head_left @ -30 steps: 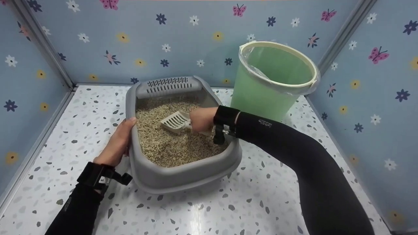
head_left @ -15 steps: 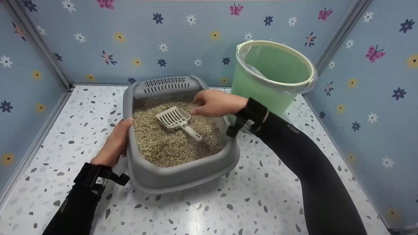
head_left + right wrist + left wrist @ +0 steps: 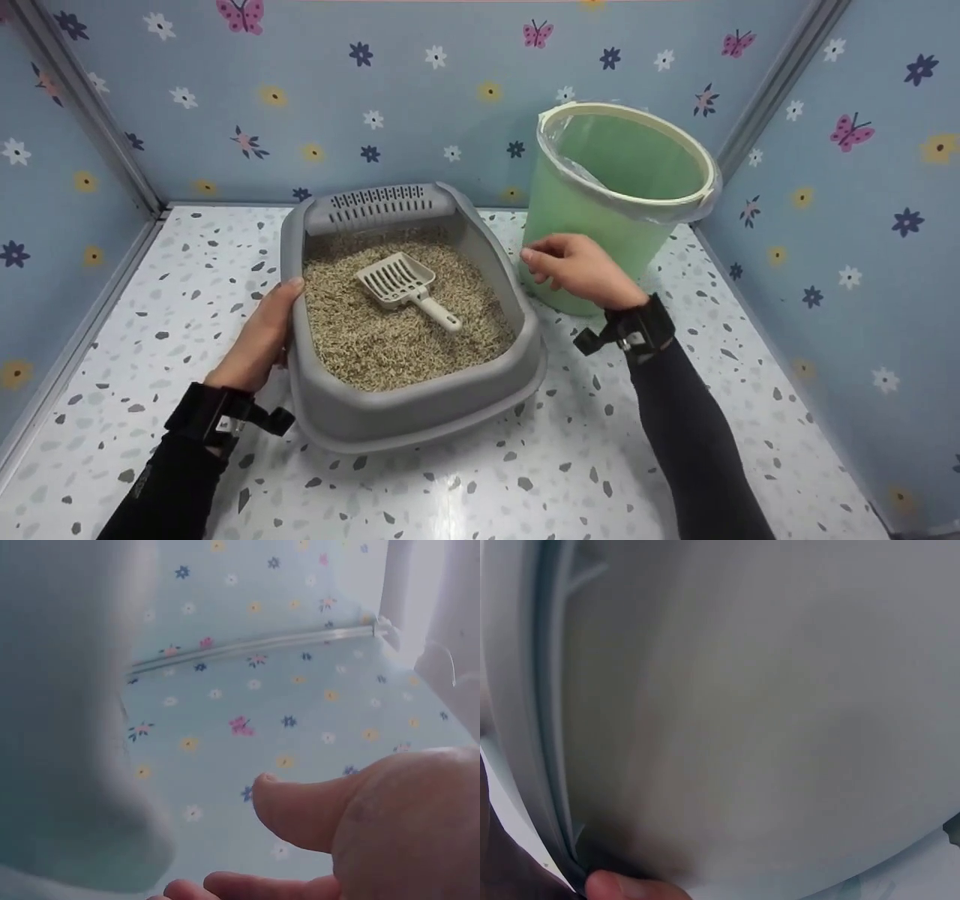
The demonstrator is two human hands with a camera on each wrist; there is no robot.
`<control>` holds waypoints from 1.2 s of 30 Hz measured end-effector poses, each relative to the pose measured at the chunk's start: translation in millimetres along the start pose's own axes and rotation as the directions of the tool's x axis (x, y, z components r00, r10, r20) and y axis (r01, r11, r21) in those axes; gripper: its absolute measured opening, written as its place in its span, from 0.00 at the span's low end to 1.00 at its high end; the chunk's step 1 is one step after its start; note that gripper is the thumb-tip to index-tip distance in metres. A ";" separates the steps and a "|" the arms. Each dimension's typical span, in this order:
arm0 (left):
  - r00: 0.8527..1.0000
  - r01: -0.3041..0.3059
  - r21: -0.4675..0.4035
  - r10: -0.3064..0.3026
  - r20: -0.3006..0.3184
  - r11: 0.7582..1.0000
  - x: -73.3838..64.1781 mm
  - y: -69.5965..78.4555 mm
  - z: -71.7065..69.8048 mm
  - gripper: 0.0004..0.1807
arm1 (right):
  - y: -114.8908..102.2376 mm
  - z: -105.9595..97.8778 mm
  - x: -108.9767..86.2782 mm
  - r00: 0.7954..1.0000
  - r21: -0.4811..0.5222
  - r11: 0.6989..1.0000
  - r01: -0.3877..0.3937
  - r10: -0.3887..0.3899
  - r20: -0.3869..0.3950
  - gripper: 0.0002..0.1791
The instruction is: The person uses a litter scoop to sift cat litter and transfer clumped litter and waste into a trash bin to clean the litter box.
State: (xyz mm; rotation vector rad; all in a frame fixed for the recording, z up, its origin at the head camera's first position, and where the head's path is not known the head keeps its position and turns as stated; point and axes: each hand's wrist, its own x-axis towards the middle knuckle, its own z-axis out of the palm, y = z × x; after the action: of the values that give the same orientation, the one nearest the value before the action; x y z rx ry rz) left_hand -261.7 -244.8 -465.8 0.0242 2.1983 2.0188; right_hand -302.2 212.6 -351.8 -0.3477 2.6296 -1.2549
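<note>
A grey litter box [image 3: 420, 416] stands on the speckled surface, filled with tan granular litter [image 3: 356, 341]. My left hand [image 3: 253, 337] grips its left rim, thumb on top and fingers underneath. In the left wrist view a fingertip [image 3: 630, 887] shows against the box's outer wall. A cream slotted litter scoop [image 3: 397, 280] lies on the litter, its handle pointing to the near right. Off the box's right rim, in front of the green bin [image 3: 592, 221], my right hand [image 3: 579, 268] hovers with loosely bent fingers and holds nothing. Its thumb [image 3: 307, 810] stands apart from the fingers in the right wrist view.
The green bin has a cream rim ring and a clear plastic liner, and stands at the back right, close to the litter box. Flower-patterned panels [image 3: 420, 105] enclose the back and both sides. White speckled flooring [image 3: 487, 487] extends in front of the box.
My right hand has let go of the scoop, leaving it on the litter, and moved right, out over the box's right rim. My left hand still holds the left rim.
</note>
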 end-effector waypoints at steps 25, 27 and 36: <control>0.958 0.048 0.376 -0.150 0.245 0.925 -24.6 28.8 -14.4 0.61 | 75.0 56.4 16.4 0.994 0.426 0.898 -0.109 0.107 0.029 0.18; 0.961 0.050 0.376 -0.147 0.236 0.925 -22.7 28.2 -14.9 0.61 | 73.6 55.3 16.8 0.994 0.407 0.907 -0.111 0.104 0.041 0.16; 0.964 0.047 0.304 -0.123 0.237 0.952 -11.1 20.7 -34.1 0.56 | 72.1 53.1 9.0 0.981 0.406 0.903 -0.141 0.073 0.179 0.11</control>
State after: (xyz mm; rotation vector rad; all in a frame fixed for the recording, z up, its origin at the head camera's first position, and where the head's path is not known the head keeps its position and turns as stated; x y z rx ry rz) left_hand -257.0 -277.9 -441.4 0.2067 2.2670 1.5286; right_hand -304.4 215.0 -441.8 -0.2143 2.1401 -1.6274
